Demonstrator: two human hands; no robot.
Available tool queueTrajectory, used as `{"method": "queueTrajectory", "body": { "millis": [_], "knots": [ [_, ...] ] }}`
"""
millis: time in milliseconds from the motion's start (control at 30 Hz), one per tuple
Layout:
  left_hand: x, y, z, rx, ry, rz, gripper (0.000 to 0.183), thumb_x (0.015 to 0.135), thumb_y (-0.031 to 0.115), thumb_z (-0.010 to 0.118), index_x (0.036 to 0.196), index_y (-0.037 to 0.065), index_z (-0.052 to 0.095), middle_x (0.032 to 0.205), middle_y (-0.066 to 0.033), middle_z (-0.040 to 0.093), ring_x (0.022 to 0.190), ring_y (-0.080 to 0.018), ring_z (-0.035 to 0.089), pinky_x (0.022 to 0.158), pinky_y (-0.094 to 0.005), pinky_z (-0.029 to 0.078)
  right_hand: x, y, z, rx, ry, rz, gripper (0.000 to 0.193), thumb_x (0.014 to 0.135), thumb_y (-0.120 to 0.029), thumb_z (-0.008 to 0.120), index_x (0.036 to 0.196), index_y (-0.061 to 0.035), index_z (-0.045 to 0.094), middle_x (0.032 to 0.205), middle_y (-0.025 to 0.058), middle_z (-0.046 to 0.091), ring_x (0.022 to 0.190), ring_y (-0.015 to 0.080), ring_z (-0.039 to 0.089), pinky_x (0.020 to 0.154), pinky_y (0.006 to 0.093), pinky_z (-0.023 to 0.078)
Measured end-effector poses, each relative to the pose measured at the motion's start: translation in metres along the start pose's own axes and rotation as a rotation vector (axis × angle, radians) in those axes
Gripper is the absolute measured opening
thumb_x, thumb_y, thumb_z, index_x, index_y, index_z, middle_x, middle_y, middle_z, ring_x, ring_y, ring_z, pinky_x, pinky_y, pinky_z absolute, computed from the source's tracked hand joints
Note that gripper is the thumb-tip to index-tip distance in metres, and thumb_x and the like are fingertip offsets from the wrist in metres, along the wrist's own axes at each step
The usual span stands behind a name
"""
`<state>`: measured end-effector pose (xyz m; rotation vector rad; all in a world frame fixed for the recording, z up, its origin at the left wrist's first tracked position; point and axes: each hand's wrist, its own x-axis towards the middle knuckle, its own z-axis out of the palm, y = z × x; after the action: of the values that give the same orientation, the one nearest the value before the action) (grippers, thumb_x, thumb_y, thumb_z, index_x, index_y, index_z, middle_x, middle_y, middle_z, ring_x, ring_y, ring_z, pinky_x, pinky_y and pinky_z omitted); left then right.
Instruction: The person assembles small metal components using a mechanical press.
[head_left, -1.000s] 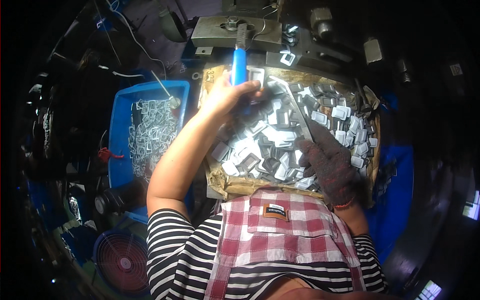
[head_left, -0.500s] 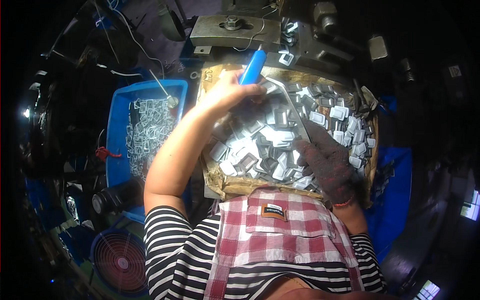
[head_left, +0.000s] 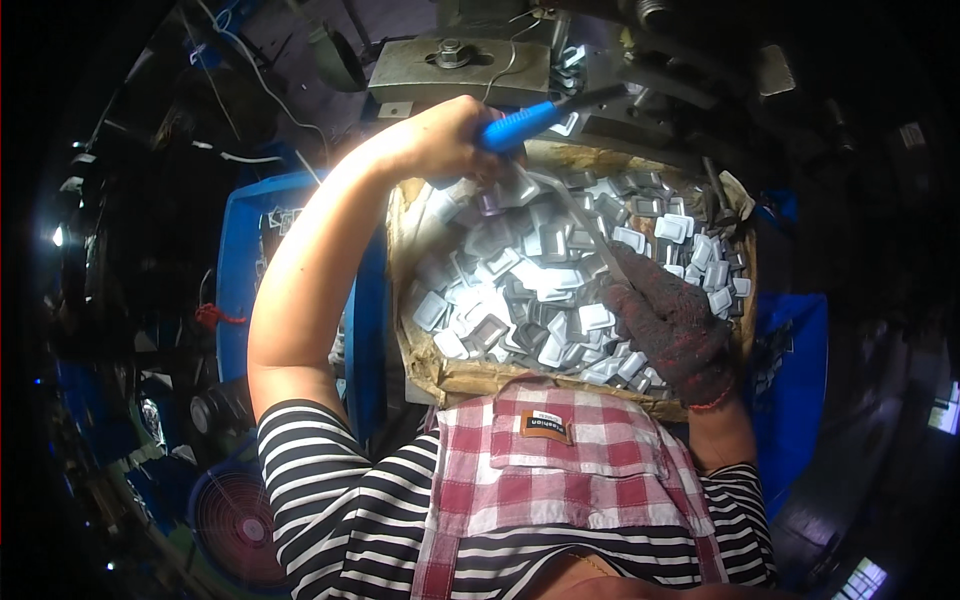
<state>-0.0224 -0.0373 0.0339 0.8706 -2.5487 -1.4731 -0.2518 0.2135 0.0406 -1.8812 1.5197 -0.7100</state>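
My left hand, bare, is closed around a blue-handled tool above the far side of a shallow box. The tool's dark, blurred tip points right and slightly up. In a dark knitted glove, my right hand grips long bent tweezers over the box's right half. The bent far end of the tweezers reaches under my left hand, close to a small pale piece. Whether the tips pinch that piece, I cannot tell. Many small rectangular metal pieces with recessed middles lie heaped in the box.
To the left stands a blue bin with small metal frames, partly hidden by my left arm. A heavy metal block with a bolt lies beyond the box. Another blue bin stands at the right. A fan is at lower left.
The blue-handled tool has swung from pointing up to pointing right, and my left hand has moved slightly up and left. My gloved right hand has shifted a little right with the tweezers.
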Motion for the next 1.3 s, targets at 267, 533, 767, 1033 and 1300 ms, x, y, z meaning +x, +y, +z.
{"method": "queueTrajectory", "body": {
  "millis": [267,533,767,1033,1300],
  "knots": [
    [0.038,0.015,-0.01,0.628,0.336,-0.072,0.028,0.089,0.029,0.069,0.105,0.006,0.068,0.085,-0.0189,0.07,0.082,-0.0367,0.069,0.074,-0.0451,0.054,0.006,-0.008,-0.019,0.28,0.47,0.58,0.043,0.094,-0.021,0.058,0.137,-0.0121,0.059,0.086,0.0047,0.068,0.061,0.0063,0.056,0.052,0.0217,0.049],
    [0.075,0.043,-0.016,0.816,0.205,-0.043,0.02,0.087,0.022,0.067,0.1,0.007,0.068,0.091,-0.0186,0.07,0.09,-0.0369,0.068,0.077,-0.0469,0.054,0.008,-0.008,-0.022,0.395,0.576,0.594,0.044,0.093,-0.018,0.061,0.135,-0.0076,0.059,0.087,0.0045,0.068,0.06,0.006,0.055,0.05,0.02,0.048],
    [0.074,0.032,0.016,0.826,0.486,-0.17,0.027,0.089,0.03,0.062,0.094,0.004,0.068,0.086,-0.0212,0.07,0.083,-0.0392,0.069,0.075,-0.0476,0.055,0.007,-0.015,-0.013,0.402,0.558,0.628,0.042,0.092,-0.013,0.061,0.132,-0.0035,0.06,0.089,0.0065,0.069,0.061,0.0069,0.057,0.05,0.021,0.049],
    [0.001,-0.013,0.046,0.28,0.473,-0.325,0.039,0.078,0.023,0.079,0.11,0.002,0.068,0.098,-0.0209,0.07,0.091,-0.0359,0.069,0.081,-0.0445,0.053,0.011,-0.012,0.002,0.552,0.45,0.651,0.042,0.093,-0.014,0.061,0.133,-0.0051,0.059,0.09,0.0055,0.068,0.066,0.0078,0.059,0.054,0.0223,0.051],
    [0.005,-0.04,0.06,0.221,0.573,-0.226,0.037,0.079,0.022,0.081,0.104,0.0,0.067,0.087,-0.0145,0.07,0.077,-0.0293,0.068,0.077,-0.0373,0.053,0.011,-0.026,0.015,0.512,0.27,0.682,0.041,0.094,-0.016,0.061,0.133,-0.0037,0.059,0.087,0.005,0.067,0.068,0.0082,0.06,0.055,0.0243,0.052]
  ]
}}
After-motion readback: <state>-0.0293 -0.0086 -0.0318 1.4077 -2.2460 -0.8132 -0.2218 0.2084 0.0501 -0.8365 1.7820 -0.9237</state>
